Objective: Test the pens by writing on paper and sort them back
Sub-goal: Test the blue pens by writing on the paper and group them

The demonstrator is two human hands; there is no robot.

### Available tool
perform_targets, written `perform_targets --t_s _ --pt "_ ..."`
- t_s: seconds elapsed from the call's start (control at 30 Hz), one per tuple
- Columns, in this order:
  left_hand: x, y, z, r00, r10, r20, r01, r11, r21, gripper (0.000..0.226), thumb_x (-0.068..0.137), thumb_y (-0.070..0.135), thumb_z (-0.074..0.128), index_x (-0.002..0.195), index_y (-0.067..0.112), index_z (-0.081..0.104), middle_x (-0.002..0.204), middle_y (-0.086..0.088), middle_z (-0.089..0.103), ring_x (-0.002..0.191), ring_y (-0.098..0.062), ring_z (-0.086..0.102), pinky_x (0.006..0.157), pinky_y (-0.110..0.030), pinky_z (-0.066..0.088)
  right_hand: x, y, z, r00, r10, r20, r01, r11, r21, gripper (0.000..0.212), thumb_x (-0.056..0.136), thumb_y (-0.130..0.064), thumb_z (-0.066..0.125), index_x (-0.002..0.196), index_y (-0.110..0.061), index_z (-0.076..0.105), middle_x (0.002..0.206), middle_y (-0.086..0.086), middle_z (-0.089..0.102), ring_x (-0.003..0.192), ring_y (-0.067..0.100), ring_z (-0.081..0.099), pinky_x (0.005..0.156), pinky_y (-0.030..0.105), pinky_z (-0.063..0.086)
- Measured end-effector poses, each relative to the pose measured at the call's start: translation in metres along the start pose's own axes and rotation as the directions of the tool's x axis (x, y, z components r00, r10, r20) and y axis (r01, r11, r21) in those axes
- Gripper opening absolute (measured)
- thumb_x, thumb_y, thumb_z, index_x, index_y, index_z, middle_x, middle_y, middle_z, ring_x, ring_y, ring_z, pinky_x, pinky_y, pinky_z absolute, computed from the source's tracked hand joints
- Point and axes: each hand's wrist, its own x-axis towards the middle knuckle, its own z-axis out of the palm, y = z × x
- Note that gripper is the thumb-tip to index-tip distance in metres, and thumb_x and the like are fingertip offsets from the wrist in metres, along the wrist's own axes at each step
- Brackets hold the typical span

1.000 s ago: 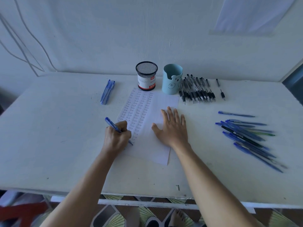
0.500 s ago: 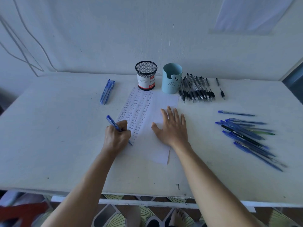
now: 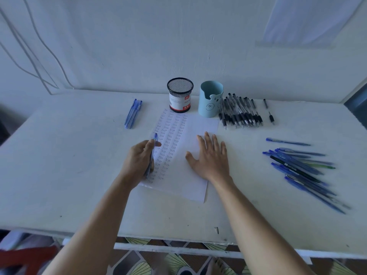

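Note:
A white sheet of paper (image 3: 196,128) lies in the middle of the table, its left half filled with columns of small written words. My left hand (image 3: 139,159) is lifted over the paper's left edge and grips a blue pen (image 3: 154,139), which points away from me, roughly upright in the hand. My right hand (image 3: 210,155) lies flat with fingers spread on the paper's blank right half. Several blue pens (image 3: 299,171) are heaped at the right. Several black pens (image 3: 240,112) lie at the back. Three blue pens (image 3: 133,113) lie together at the back left.
A black mesh pen cup (image 3: 180,95) and a light blue cup with a bear face (image 3: 211,99) stand behind the paper near the wall. One loose blue pen (image 3: 288,142) and two short black pen parts (image 3: 271,117) lie at the right. The table's front edge (image 3: 178,238) is near me.
My left hand has lifted off the paper and turned the blue pen from a writing slant to pointing away from me. My right hand has stayed flat on the paper.

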Motion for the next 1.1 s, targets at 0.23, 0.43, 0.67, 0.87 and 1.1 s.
perform_targets --t_s 0.23,0.43,0.67,0.87,1.1 --pt "0.000 0.003 0.005 1.000 -0.023 0.002 0.023 1.000 -0.021 0.029 0.102 0.037 0.053 0.096 0.013 0.066 0.047 -0.006 0.050 0.038 -0.022 0.045 0.043 -0.024 0.033 0.000 0.000 -0.001 1.000 -0.002 0.002 0.002 1.000 -0.001 0.075 0.096 -0.061 0.034 0.157 -0.023 0.015 0.167 0.003 0.003 0.153 0.023 -0.003 0.122 0.048 -0.004" --pt "0.003 0.002 0.005 1.000 -0.031 0.001 0.031 0.999 0.016 0.029 0.102 0.039 0.054 0.094 0.012 0.062 0.048 -0.003 0.051 0.038 -0.022 0.046 0.043 -0.023 0.033 0.000 0.001 -0.001 1.000 -0.005 0.009 0.005 1.000 0.000 0.075 0.096 -0.061 0.034 0.157 -0.023 0.015 0.167 0.003 0.003 0.153 0.023 -0.004 0.122 0.048 -0.005" --pt "0.008 0.011 0.006 0.995 -0.098 0.020 0.100 0.981 -0.165 0.031 0.103 0.039 0.051 0.095 0.011 0.060 0.052 -0.004 0.047 0.040 -0.021 0.044 0.045 -0.025 0.037 0.000 -0.001 -0.002 1.000 -0.010 0.010 0.010 1.000 -0.005 0.075 0.096 -0.061 0.034 0.157 -0.021 0.015 0.167 0.004 0.002 0.153 0.024 -0.003 0.122 0.049 -0.005" --pt "0.059 0.031 -0.006 0.988 -0.109 -0.109 0.113 0.993 0.036 0.024 0.099 0.012 0.039 0.099 0.010 0.063 0.076 -0.009 0.053 0.061 -0.023 0.048 0.053 -0.028 0.036 0.004 -0.001 -0.004 0.999 0.016 -0.029 -0.015 0.999 0.040 0.076 0.085 -0.067 0.039 0.149 -0.026 0.029 0.165 0.001 0.016 0.152 0.023 0.008 0.121 0.050 0.005" --pt "0.128 0.031 -0.005 0.961 0.237 -0.140 -0.054 0.663 0.747 0.029 0.085 -0.007 0.050 0.108 -0.008 0.067 0.119 -0.030 0.058 0.113 -0.044 0.055 0.084 -0.038 0.044 0.005 -0.001 -0.005 0.999 0.023 -0.027 -0.022 0.999 0.045 0.076 0.085 -0.065 0.041 0.149 -0.026 0.027 0.164 0.001 0.016 0.151 0.023 0.007 0.120 0.050 0.005"
